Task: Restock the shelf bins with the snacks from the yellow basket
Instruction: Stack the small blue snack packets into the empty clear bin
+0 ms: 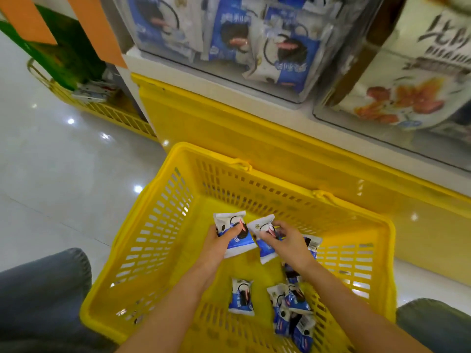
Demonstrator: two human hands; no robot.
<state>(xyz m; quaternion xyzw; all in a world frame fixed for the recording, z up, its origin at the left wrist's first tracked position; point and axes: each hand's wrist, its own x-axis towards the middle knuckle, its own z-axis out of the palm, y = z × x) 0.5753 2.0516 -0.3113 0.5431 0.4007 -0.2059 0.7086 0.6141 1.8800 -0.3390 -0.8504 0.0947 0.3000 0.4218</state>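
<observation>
The yellow basket [158,225] stands on the floor in front of the shelf. Inside it, my left hand [219,243] holds a blue-and-white cookie snack pack [238,244], thumb across its face. Beside it, my right hand [288,240] pinches a second snack pack [265,248]. Several more packs lie on the basket floor: one alone [240,296], a pile [293,312] at the lower right, and one [312,244] partly hidden behind my right hand. Above, a clear shelf bin [254,42] holds the same blue packs.
A neighbouring clear bin [407,80] at the right holds white and orange snack bags. The yellow shelf base [229,128] runs behind the basket. Another yellow basket [107,110] sits at the left on the glossy tiled floor [51,161]. My knees frame the bottom corners.
</observation>
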